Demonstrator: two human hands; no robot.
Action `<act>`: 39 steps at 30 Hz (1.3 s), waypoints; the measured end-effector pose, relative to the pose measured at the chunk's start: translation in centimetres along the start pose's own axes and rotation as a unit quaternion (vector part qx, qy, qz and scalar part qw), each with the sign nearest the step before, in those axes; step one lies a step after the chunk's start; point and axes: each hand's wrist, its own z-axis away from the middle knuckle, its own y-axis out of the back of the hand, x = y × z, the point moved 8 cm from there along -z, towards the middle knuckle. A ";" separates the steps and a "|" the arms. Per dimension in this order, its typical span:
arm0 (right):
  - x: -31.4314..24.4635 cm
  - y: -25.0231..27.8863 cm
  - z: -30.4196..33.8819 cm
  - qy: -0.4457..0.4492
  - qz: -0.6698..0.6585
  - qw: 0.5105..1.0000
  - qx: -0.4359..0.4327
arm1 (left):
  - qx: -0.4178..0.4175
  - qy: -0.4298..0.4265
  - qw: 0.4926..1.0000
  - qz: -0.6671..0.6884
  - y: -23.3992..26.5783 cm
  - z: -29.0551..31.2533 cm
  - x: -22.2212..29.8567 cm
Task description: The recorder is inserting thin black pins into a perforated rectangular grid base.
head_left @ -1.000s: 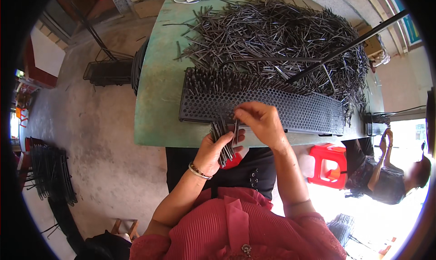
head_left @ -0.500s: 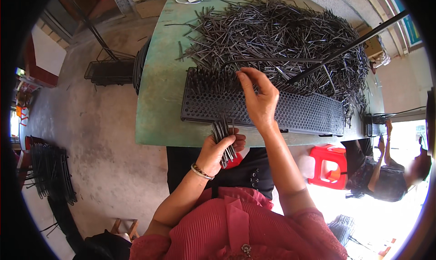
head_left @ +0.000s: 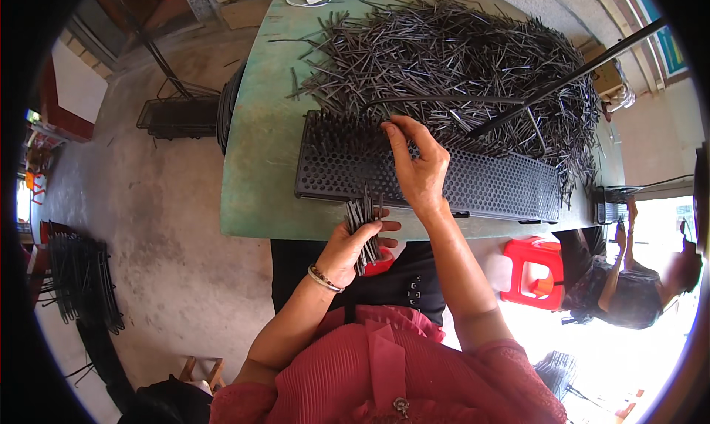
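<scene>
Item: long black perforated plastic tray (head_left: 473, 187), lying across the near edge of a green-topped desk (head_left: 259, 172), its left end already bristling with upright rods, the remaining holes to the right unfilled. Behind it, covering most of the desk: a large loose heap of thin dark metal rods (head_left: 458, 61), with one long black bar (head_left: 562, 80) lying slantwise over the heap. Left hand (head_left: 347, 250): held just below the desk edge, fingers closed around a small bundle of the same dark rods (head_left: 362, 220), tips pointing up. Right hand (head_left: 418, 165): over the tray's left part, fingertips pinched at the top of the standing rods; whether a single rod sits between them cannot be told. Handling note, as a judgement: each rod is best kept vertical and seated fully in its own hole, rows filled in order from the crowded end, and the bundle kept close by so that single pieces are easily drawn. Also present: red plastic stool (head_left: 529, 272) beside the person; another person (head_left: 629, 291) at far right.
</scene>
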 end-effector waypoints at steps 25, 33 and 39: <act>-1.6 -1.0 0.7 0.143 0.095 0.985 -0.025 | -0.046 -0.049 0.997 -0.042 0.3 0.1 0.6; -2.8 0.3 1.2 0.158 0.105 0.980 -0.054 | -0.049 -0.060 0.996 -0.050 -0.1 0.1 1.0; -0.9 -0.3 4.1 -0.145 -0.005 0.947 -0.288 | -0.067 -0.088 0.993 -0.039 -0.6 0.5 2.3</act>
